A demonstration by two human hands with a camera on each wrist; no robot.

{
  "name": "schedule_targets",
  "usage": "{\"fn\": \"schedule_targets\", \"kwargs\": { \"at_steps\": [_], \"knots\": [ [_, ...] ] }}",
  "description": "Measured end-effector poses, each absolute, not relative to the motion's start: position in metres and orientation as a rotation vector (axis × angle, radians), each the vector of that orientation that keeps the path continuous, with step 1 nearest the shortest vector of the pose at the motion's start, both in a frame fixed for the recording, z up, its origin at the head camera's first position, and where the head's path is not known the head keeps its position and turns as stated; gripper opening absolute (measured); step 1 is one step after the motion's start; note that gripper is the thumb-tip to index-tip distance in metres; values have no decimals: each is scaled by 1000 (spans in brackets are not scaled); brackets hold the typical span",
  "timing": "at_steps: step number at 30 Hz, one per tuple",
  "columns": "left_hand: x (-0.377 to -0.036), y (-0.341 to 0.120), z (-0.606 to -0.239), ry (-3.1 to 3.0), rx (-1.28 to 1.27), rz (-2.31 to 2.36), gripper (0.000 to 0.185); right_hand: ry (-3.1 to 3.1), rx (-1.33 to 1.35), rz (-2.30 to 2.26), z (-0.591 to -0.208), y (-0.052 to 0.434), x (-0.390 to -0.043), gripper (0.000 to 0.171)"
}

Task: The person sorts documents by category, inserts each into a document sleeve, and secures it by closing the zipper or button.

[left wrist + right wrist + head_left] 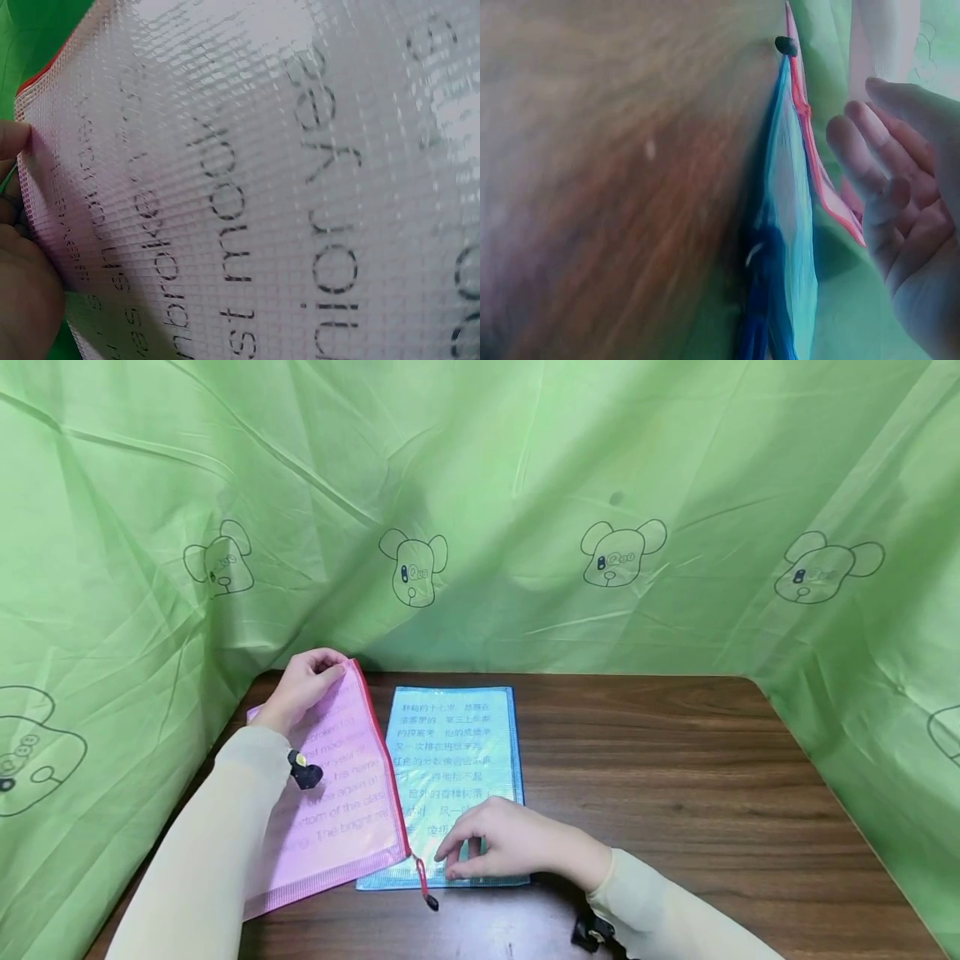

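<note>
My left hand (300, 687) pinches the far corner of a pink mesh zipper pouch (337, 777), beside its red zipper edge. In the left wrist view, the thumb and fingers of this left hand (30, 292) grip the pouch's rim. English print shows through the pink mesh (247, 195). A red cord with a dark zipper pull (431, 902) hangs at the pouch's near corner. Under it, partly covered, lies a blue mesh zipper pouch (453, 752) with Chinese print. Over that pouch's near end hovers my right hand (517, 843), fingers loosely bent around nothing; the right wrist view shows its palm.
Both pouches are on a dark wooden table (675, 793), the pink one at its left side. Green cloth (517, 468) with bear-head outlines walls the back and both sides. Black wrist straps (596, 935) sit over the pale sleeves.
</note>
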State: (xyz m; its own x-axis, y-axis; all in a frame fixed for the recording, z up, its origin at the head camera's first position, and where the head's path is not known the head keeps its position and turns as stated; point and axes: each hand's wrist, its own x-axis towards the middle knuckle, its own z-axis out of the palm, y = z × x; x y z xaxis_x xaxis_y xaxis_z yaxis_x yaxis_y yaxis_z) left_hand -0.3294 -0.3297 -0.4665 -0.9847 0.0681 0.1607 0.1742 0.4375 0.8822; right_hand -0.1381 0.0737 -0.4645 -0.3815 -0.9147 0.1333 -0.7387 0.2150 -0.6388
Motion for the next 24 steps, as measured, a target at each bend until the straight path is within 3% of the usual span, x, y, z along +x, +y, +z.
{"fn": "schedule_targets", "kwargs": {
  "at_steps": [14, 24],
  "knots": [
    [-335, -325, -476, -2811, -343, -1279, 16, 2336, -1366, -1008, -466, 111, -157, 19],
    [-331, -311, -485, -2907, -364, -1117, 28, 2508, -1297, -1021, -463, 182, -169, 20]
  ]
}}
